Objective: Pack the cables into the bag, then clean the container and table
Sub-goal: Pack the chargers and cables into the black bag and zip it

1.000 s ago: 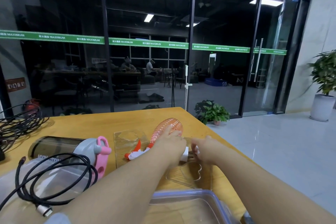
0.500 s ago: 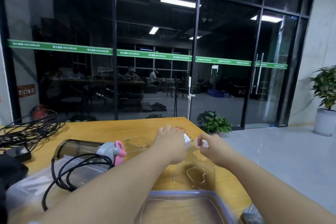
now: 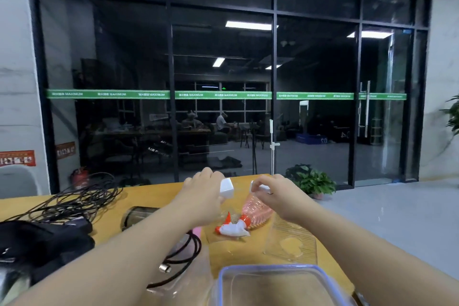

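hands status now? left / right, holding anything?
Left hand: closed on a white block.
Right hand: fingers pinched on a small white piece; what it is cannot be told.

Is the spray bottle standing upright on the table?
No. The spray bottle lies on its side on the table, its orange and white trigger head pointing toward the left hand.

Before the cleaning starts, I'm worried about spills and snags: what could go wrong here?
The spray bottle lies on its side under the raised hands; it could leak or be knocked toward the table edge. The black cable loops beside the left forearm, which could drag it. The white pieces held in the left hand and right hand could drop.
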